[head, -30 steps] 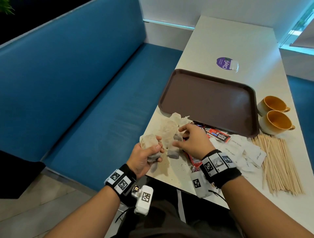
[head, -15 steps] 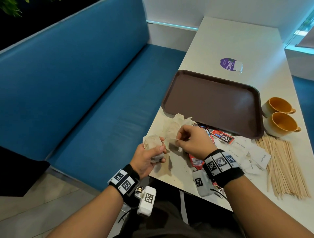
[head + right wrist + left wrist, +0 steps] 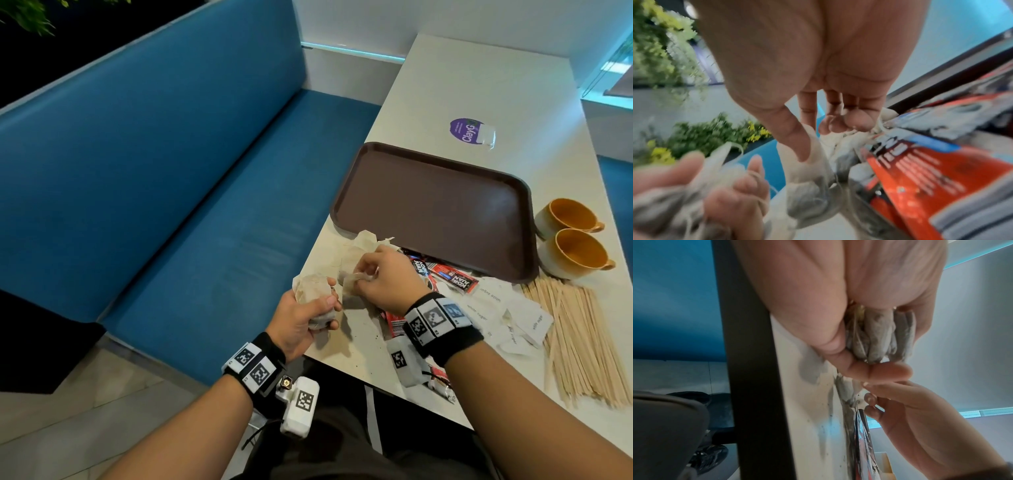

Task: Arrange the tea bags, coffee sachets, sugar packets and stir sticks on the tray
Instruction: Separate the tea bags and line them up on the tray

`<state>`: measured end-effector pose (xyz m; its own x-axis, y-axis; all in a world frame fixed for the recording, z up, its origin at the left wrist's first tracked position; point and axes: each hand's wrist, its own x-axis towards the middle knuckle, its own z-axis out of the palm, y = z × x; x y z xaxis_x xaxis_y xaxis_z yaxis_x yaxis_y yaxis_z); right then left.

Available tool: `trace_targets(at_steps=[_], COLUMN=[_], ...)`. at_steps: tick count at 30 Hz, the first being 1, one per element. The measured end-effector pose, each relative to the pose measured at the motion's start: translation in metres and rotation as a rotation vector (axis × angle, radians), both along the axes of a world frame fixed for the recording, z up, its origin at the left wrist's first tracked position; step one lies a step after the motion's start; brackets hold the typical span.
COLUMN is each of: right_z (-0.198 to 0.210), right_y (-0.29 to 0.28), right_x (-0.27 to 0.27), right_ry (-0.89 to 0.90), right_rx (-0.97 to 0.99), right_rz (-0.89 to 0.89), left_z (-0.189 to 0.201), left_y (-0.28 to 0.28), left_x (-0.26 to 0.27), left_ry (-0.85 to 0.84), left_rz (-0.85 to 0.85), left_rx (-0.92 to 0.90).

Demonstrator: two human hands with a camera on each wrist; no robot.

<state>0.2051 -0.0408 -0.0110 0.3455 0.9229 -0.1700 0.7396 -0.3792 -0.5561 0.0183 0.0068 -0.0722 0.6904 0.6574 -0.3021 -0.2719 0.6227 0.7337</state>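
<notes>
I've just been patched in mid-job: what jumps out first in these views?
The left hand, at the table's near edge, holds a bunch of tea bags in its grip, while the right hand beside it pinches another tea bag. Beyond them the brown tray lies bare, with red coffee sachets along its near rim.

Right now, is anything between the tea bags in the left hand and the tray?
Nothing visible blocks it. The left hand grips its tea bags near the table edge; the loose tea bags lie low before the tray, whose surface is bare.
</notes>
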Motion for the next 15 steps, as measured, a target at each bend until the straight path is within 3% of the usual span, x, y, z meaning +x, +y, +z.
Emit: trace_targets(at_steps=[5, 10, 15], right_z=[0.016, 0.024, 0.011], right_y=[-0.023, -0.024, -0.016], right_x=[0.009, -0.001, -0.033], right_ry=[0.325, 0.862, 0.765], right_rx=[0.172, 0.192, 0.091], right_rz=[-0.146, -0.036, -0.106], left_z=[-0.001, 0.001, 0.002], left_y=[0.0, -0.001, -0.001], left_x=[0.0, 0.004, 0.002], left_ry=[-0.001, 0.034, 0.032], left_rz=[0.006, 0.025, -0.041], left_rx=[0.006, 0.008, 0.017])
